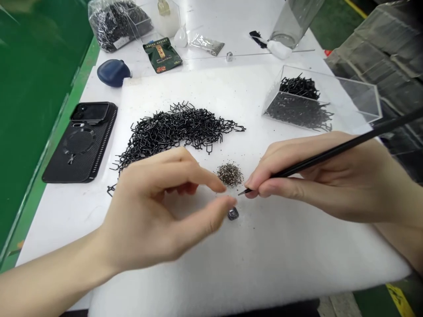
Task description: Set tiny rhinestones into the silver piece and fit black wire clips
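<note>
- Nearest me, the left hand (145, 211): fingers open, just above a small square metal piece (233, 214) on white foam sheet (264, 268)
- I read the right hand (307, 176): fingers closed on a black pointed pick (330, 155), tip beside glittering granules (230, 174)
- Behind: heaped black wire clips (178, 130)

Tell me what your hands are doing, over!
Right hand: black pointed pick, tip by grain pile. Left hand: open, fingertips near small square metal piece. Black wire clips heaped behind.

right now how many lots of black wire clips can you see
3: a loose heap on the white foam pad, a batch in the clear acrylic tray, and a plastic bag at top left. Others may be hidden.
</note>
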The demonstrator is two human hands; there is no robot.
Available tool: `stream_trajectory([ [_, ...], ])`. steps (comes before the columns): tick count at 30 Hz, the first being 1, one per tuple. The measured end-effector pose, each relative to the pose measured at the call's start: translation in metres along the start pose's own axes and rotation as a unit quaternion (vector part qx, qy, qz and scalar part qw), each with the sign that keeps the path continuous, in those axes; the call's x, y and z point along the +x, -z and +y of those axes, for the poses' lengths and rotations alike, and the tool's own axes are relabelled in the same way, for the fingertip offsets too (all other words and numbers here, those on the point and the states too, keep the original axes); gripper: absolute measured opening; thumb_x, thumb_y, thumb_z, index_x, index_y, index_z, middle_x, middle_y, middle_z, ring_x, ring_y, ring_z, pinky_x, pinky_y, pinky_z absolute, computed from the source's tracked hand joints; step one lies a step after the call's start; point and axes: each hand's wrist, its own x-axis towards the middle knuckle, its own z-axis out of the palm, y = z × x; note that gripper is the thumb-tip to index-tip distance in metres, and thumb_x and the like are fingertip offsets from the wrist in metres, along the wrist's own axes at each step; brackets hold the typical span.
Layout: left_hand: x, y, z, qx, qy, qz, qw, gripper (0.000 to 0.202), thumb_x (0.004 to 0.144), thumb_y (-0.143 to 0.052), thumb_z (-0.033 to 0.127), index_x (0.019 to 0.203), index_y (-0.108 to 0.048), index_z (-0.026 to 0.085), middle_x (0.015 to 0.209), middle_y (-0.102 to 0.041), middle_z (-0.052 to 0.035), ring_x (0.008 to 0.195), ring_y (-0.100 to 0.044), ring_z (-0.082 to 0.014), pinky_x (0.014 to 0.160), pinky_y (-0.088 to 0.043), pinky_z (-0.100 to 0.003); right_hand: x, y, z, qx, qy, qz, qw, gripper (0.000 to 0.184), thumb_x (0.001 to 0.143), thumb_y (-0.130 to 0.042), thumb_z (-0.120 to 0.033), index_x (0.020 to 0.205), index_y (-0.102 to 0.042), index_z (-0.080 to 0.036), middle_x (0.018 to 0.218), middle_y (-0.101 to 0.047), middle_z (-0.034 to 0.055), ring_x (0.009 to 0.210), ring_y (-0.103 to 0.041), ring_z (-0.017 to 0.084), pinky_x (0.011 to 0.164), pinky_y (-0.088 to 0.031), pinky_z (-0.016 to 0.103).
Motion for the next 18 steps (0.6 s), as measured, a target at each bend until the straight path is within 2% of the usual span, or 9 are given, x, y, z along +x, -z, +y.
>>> stream_trajectory([
  [2, -0.005, 0.000, -0.001, 0.039, -0.049, -0.026, 0.998, 0.021, 0.083, -0.094, 0.028, 0.098, -0.086, 0.016, 0.077, -0.065, -0.0013, 0.066, -0.056, -0.0072, 0.060, -0.047, -0.024, -0.001, -0.001, -0.001, 0.015, -0.007, 0.007, 1.000, 0.006, 0.102, -0.080, -0.014, 0.104, -0.080, -0.019, 0.096, -0.084, -0.0035, 0.085, -0.081, 0.009, 0.075, -0.065, 0.013],
  [4, -0.009, -0.002, -0.003, 0.083, -0.084, -0.051, 0.992, 0.027, 0.083, -0.095, 0.030, 0.104, -0.087, 0.015, 0.077, -0.062, -0.0014, 0.067, -0.054, -0.0080, 0.063, -0.047, -0.024, -0.002, -0.004, -0.002, 0.036, -0.006, 0.019, 0.999, 0.004, 0.103, -0.080, -0.016, 0.103, -0.079, -0.019, 0.096, -0.084, -0.0040, 0.086, -0.081, 0.007, 0.078, -0.064, 0.011],
  [8, -0.013, -0.006, -0.008, 0.104, -0.126, -0.059, 0.985, 0.018, 0.093, -0.086, 0.023, 0.110, -0.087, 0.019, 0.079, -0.064, -0.0002, 0.074, -0.051, -0.0097, 0.069, -0.046, -0.023, -0.004, -0.009, -0.001, 0.061, -0.002, 0.011, 0.998, 0.001, 0.104, -0.080, -0.018, 0.104, -0.080, -0.018, 0.098, -0.084, -0.0038, 0.087, -0.081, 0.006, 0.080, -0.062, 0.008],
  [13, -0.010, -0.008, -0.007, 0.088, -0.115, -0.068, 0.987, 0.006, 0.093, -0.086, 0.014, 0.099, -0.088, 0.015, 0.072, -0.063, 0.0015, 0.068, -0.050, -0.0066, 0.062, -0.043, -0.019, -0.004, -0.013, -0.001, 0.054, 0.012, -0.017, 0.998, 0.001, 0.105, -0.079, -0.017, 0.105, -0.079, -0.017, 0.097, -0.083, -0.0026, 0.086, -0.079, 0.006, 0.075, -0.062, 0.011],
  [18, -0.008, -0.007, -0.004, 0.080, -0.084, -0.076, 0.990, 0.014, 0.086, -0.093, 0.013, 0.099, -0.090, 0.015, 0.072, -0.065, 0.0026, 0.063, -0.049, -0.0040, 0.057, -0.041, -0.018, -0.002, -0.013, -0.004, 0.018, 0.020, -0.016, 0.999, 0.005, 0.106, -0.077, -0.020, 0.103, -0.080, -0.019, 0.097, -0.085, -0.0010, 0.083, -0.080, 0.009, 0.071, -0.062, 0.014],
])
